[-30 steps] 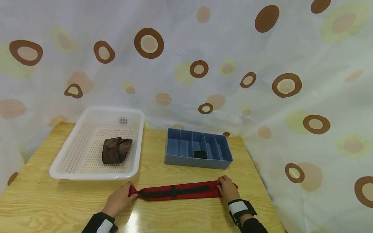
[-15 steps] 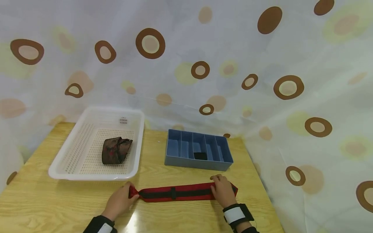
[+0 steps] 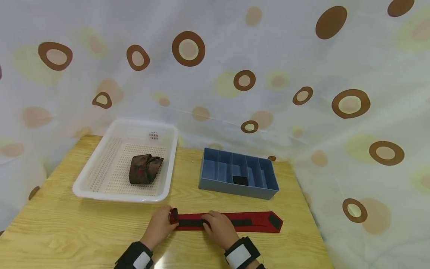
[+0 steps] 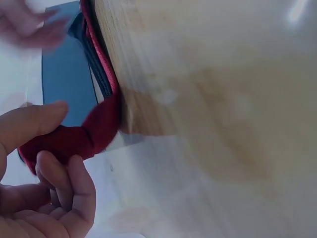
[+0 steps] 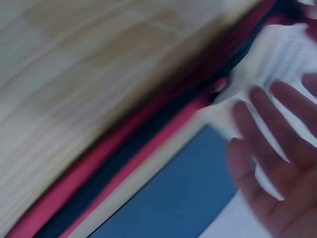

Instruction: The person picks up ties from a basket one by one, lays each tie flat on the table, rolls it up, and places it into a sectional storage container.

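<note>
A red necktie (image 3: 260, 221) with a black strip along it lies stretched across the table, its pointed end to the right. My left hand (image 3: 159, 225) pinches the left end between thumb and fingers, where it bends up into a folded loop. In the left wrist view that red end (image 4: 74, 141) sits between the thumb and curled fingers. My right hand (image 3: 220, 228) is over the tie's middle, beside the black band across it. The right wrist view shows this hand's fingers (image 5: 270, 121) spread and fairly straight, blurred, right by the cloth.
A white plastic basket (image 3: 89, 196) at the back left holds a dark brown rolled cloth (image 3: 142, 170). Behind the tie stands a blue divided tray (image 3: 235, 189) with a small black item (image 3: 240, 181) in one compartment. A patterned curtain (image 3: 215, 48) closes off the back and right.
My right hand has moved left from the tie's right end to its middle, uncovering the pointed end. The left end now stands folded up in my left hand. The head view has shifted slightly.
</note>
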Available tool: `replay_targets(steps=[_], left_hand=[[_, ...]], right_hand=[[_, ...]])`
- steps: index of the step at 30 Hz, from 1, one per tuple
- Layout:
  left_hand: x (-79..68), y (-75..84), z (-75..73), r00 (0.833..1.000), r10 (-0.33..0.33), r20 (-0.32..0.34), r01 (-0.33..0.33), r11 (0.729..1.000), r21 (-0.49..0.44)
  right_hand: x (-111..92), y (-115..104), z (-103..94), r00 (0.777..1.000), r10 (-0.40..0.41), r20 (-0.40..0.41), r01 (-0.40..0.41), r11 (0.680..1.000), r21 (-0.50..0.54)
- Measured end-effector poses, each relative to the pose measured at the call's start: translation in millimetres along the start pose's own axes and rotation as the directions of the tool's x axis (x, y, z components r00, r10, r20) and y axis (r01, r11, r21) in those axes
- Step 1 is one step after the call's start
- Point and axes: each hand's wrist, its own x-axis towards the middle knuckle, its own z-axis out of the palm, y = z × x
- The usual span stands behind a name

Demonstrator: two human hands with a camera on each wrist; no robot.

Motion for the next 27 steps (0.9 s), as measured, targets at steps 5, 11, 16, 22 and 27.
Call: replay_targets(steps=[5, 11, 16, 22, 27], left_hand=[[6.0, 5.2, 4.9, 0.997, 0.073, 0.014, -0.074, 0.995, 0.069], [7.8, 1.3, 13.9, 0.993, 0.115, 0.032, -0.117, 0.991, 0.070], [1.3, -3.2, 15.4, 0.995, 0.075, 0.060, -0.076, 0.997, 0.018], [-4.5, -3.3, 8.3, 0.998, -0.023, 0.064, 0.027, 0.998, -0.061], [-3.4, 7.9, 6.6, 0.999, 0.017, 0.030, -0.012, 0.985, -0.173]], right_hand=[[15, -28, -1.6, 0.977, -0.169, -0.129, 0.179, 0.982, 0.067], [20, -38, 13.6, 0.971, -0.225, -0.079, 0.229, 0.973, 0.042], [16, -34, 23.2, 0.986, -0.163, -0.022, 0.163, 0.987, 0.003], [15, -28, 28.8, 0.990, -0.100, 0.103, 0.099, 0.995, 0.012], [14, -24, 29.8, 0.989, -0.105, 0.101, 0.102, 0.994, 0.034]])
